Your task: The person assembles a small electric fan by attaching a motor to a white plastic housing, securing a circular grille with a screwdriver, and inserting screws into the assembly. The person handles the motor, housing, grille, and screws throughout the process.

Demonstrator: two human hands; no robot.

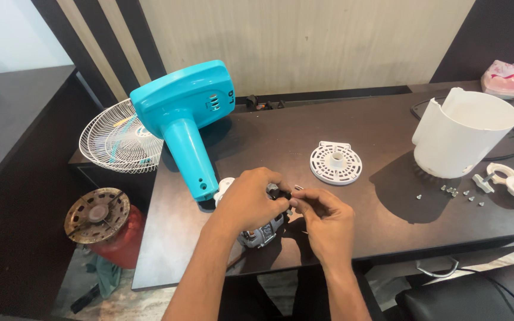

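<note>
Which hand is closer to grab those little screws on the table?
Probably the right hand. The screws lie on the table to its right, beside the white housing. The left hand is wrapped over the motor and farther away.

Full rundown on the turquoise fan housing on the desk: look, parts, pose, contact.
The turquoise fan housing looks like glossy moulded plastic: a boxy rounded head with small vent slots on one side, narrowing to a round neck with one small hole near the lower end. It lies tilted on the dark table, head toward the wall, neck slanting down toward the person. The head overlaps the white wire grille at the table's left edge. Neither hand touches it; the left hand is nearest the neck's end.
</note>
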